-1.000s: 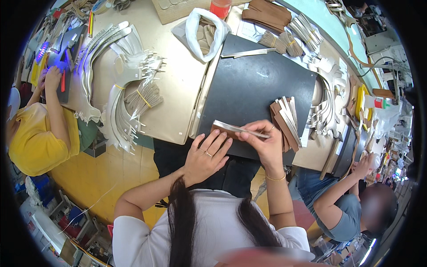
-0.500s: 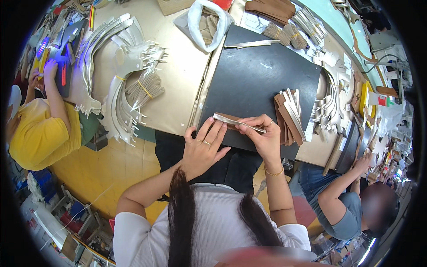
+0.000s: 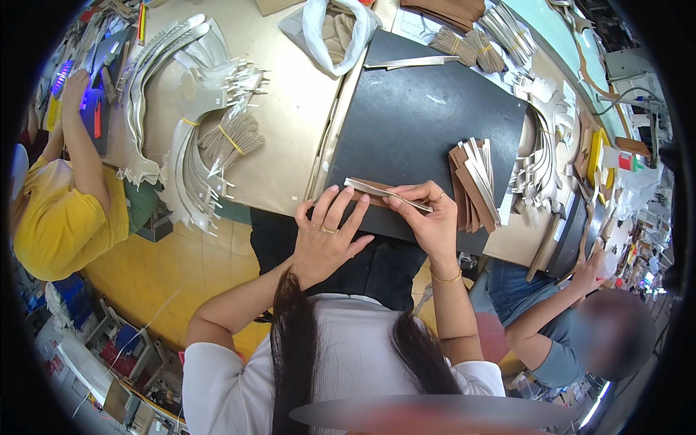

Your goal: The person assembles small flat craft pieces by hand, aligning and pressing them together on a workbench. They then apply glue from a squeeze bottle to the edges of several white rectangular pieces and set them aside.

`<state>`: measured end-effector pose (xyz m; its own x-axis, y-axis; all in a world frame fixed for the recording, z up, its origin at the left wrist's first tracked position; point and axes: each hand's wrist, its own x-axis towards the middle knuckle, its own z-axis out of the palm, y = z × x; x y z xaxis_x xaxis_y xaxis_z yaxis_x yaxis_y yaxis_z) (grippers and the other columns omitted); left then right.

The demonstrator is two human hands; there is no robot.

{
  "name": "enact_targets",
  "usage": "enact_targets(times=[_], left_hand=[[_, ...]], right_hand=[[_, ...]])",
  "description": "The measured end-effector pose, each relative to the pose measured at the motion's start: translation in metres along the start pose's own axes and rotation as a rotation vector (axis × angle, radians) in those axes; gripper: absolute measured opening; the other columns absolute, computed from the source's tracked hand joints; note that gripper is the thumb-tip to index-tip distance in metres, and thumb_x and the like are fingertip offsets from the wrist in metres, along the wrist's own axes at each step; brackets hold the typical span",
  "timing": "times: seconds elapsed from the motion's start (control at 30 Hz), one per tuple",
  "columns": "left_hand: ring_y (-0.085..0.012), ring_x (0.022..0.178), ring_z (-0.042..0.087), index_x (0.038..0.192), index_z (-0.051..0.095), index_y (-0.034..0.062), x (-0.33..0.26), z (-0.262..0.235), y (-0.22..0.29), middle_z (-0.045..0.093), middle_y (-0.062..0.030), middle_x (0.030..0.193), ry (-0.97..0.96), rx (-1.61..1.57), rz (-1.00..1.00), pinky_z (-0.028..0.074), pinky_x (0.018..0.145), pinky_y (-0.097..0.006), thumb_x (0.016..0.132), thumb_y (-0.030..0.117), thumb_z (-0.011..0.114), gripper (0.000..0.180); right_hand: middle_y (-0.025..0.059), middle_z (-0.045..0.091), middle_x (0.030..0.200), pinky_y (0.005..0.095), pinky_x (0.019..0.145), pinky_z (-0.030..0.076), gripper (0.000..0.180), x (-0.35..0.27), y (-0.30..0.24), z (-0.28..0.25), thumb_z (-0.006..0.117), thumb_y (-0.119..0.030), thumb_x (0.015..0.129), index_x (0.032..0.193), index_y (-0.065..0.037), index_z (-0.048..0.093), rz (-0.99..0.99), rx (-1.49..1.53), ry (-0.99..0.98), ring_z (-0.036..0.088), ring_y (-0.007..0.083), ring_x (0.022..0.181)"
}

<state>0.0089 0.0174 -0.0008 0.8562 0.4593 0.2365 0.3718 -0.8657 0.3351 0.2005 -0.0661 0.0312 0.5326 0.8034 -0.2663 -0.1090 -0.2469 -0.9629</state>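
At the front edge of the black mat point(image 3: 420, 101), my right hand point(image 3: 433, 217) pinches a pale, shiny narrow strip point(image 3: 370, 189) between thumb and fingers. A brown leather-like strip point(image 3: 375, 199) shows along it; whether the two are joined I cannot tell. My left hand point(image 3: 324, 235) is open, fingers spread, with its fingertips by the strip's left end and the thumb apart. To the right of my right hand lies a fanned stack of brown and pale strips point(image 3: 475, 187). Another pair of thin pale strips point(image 3: 409, 62) rests at the mat's far edge.
Curved pale pieces point(image 3: 190, 163) and a banded bundle point(image 3: 232, 139) lie left. A white bag point(image 3: 314, 32) of flat pieces and more bundles point(image 3: 464, 47) stand at the back. Curved pieces point(image 3: 540, 145) lie right. Co-workers sit on both sides, in yellow point(image 3: 69, 225) and grey-blue point(image 3: 533, 330).
My left fingers have spread and eased back from the strip's left end. The right hand keeps its pinch. The co-worker on the right has raised a hand with a whitish object.
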Motion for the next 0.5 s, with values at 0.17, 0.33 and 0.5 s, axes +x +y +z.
enact_targets(times=[0.17,0.33,0.5], left_hand=[[-0.028,0.136,0.036,0.142,0.052,0.0155,0.0002,-0.001,0.0001,0.039,-0.0112,0.15,-0.031,0.032,0.001,0.026,0.103,-0.049,0.078,0.047,0.078,0.075],[-0.0281,0.136,0.036,0.142,0.052,0.0155,0.0009,-0.0017,-0.0002,0.039,-0.0099,0.151,-0.034,0.043,0.005,0.026,0.103,-0.049,0.08,0.048,0.076,0.074],[-0.0279,0.136,0.036,0.143,0.051,0.0157,0.0013,-0.0027,0.0001,0.039,-0.0097,0.152,-0.052,0.062,0.006,0.027,0.103,-0.049,0.08,0.049,0.076,0.075]], right_hand=[[0.0168,0.073,0.101,0.0279,0.084,0.057,0.012,-0.0008,-0.0005,0.0,0.074,0.002,0.087,0.088,0.0,0.062,-0.006,-0.018,0.006,0.071,0.0171,0.092],[0.0164,0.073,0.101,0.0279,0.084,0.057,0.012,-0.0021,0.0007,-0.0005,0.074,0.003,0.086,0.088,0.0,0.062,0.017,-0.007,0.009,0.071,0.0171,0.092],[0.0164,0.073,0.101,0.0279,0.084,0.056,0.012,-0.0027,0.0009,-0.0014,0.074,0.003,0.086,0.088,0.001,0.062,-0.017,-0.034,-0.001,0.071,0.0171,0.092]])
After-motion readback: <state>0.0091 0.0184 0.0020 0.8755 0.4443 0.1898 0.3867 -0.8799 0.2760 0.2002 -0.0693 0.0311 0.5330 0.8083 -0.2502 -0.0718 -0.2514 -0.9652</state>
